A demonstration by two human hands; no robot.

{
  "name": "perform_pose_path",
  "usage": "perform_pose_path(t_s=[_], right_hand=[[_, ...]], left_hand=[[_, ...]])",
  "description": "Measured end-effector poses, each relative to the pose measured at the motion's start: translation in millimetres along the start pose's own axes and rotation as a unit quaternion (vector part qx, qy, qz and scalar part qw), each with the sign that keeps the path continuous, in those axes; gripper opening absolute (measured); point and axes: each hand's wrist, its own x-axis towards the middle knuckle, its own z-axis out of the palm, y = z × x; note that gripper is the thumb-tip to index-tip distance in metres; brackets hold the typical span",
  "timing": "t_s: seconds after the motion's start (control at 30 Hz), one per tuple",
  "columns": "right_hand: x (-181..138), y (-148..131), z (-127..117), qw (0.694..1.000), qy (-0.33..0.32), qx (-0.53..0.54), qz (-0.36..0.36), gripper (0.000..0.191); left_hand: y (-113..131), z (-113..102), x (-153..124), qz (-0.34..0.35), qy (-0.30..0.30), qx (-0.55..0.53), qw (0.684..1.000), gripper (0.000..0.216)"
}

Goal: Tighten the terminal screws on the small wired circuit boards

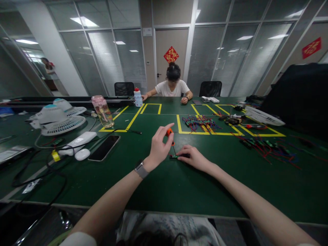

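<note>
My left hand [161,145] is closed around the orange and black handle of a screwdriver [170,132]. The thin shaft slants down to a small green circuit board [174,156] on the green table, and its tip is at or very near the board. From the right, my right hand [193,157] pinches the board's end with its fingertips, holding it low at the tabletop. My fingers partly cover the board's right end. A watch with a grey strap sits on my left wrist.
Bundles of boards with red and blue wires [201,123] lie ahead right, and more wired boards [269,145] lie further right. A phone [104,148], a pink-lided bottle [102,111], white fans [61,119] and cables are left. A person [172,87] sits opposite.
</note>
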Motion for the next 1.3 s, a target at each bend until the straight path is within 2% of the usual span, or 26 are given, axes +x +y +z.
perform_pose_path(t_s=[0.1, 0.3, 0.5, 0.67, 0.9, 1.0, 1.07, 1.23, 1.3], right_hand=[[-0.2, 0.5, 0.2, 1.000, 0.002, -0.001, -0.003, 0.015], [-0.3, 1.2, 0.6, 1.000, 0.003, 0.000, -0.006, 0.015], [-0.1, -1.0, 0.2, 1.000, 0.004, -0.003, -0.004, 0.015], [0.0, -1.4, 0.3, 1.000, 0.004, 0.001, -0.006, 0.016], [-0.5, -1.1, -0.3, 1.000, 0.001, 0.003, -0.005, 0.016], [-0.3, -1.7, -0.8, 1.000, 0.000, -0.001, -0.005, 0.017], [-0.2, -2.2, -1.0, 1.000, -0.001, -0.004, -0.004, 0.017], [-0.4, -3.1, -1.2, 1.000, -0.001, -0.004, -0.005, 0.016], [-0.3, -3.5, -1.4, 1.000, 0.000, -0.004, -0.005, 0.016]], left_hand=[[1.2, -0.7, 0.2, 0.012, 0.005, 0.020, 1.000, 0.027], [1.2, 2.4, -2.2, -0.006, -0.019, -0.022, 1.000, 0.038], [3.7, 1.7, -2.8, 0.018, 0.008, 0.038, 0.999, 0.027], [3.2, 2.1, -3.3, 0.005, -0.022, -0.017, 1.000, 0.039], [2.7, -1.3, -0.5, 0.027, -0.004, 0.023, 0.999, 0.030], [3.1, -1.4, -0.3, 0.016, -0.028, -0.016, 0.999, 0.038], [2.9, -0.7, 0.1, 0.007, -0.022, -0.031, 0.999, 0.041], [1.9, -1.6, 2.6, 0.013, 0.009, 0.028, 0.999, 0.024], [2.0, -2.1, 2.4, 0.009, 0.008, 0.034, 0.999, 0.024]])
